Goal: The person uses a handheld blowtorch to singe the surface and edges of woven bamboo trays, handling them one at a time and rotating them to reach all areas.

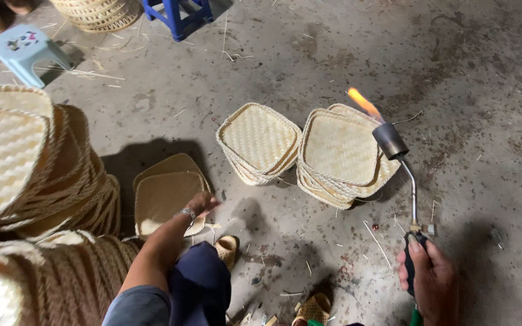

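Note:
My right hand (pixel 428 279) grips the black handle of a gas torch (pixel 401 175) whose nozzle points up and away, with an orange flame (pixel 362 102) burning at its tip. The nozzle hovers just right of a stack of square woven bamboo trays (pixel 339 154). A second stack of the same trays (pixel 258 142) lies beside it on the left. My left hand (pixel 199 205) reaches down onto a low pile of woven trays (pixel 164 193) near my knee, fingers touching the top tray's edge.
Tall stacks of woven trays (pixel 25 163) fill the left side. A pale blue plastic stool (pixel 22 51), a blue stool (pixel 176 15) and round baskets (pixel 98 15) stand at the back. Straw bits litter the grey concrete floor (pixel 472 90). My sandalled feet (pixel 312 308) are below.

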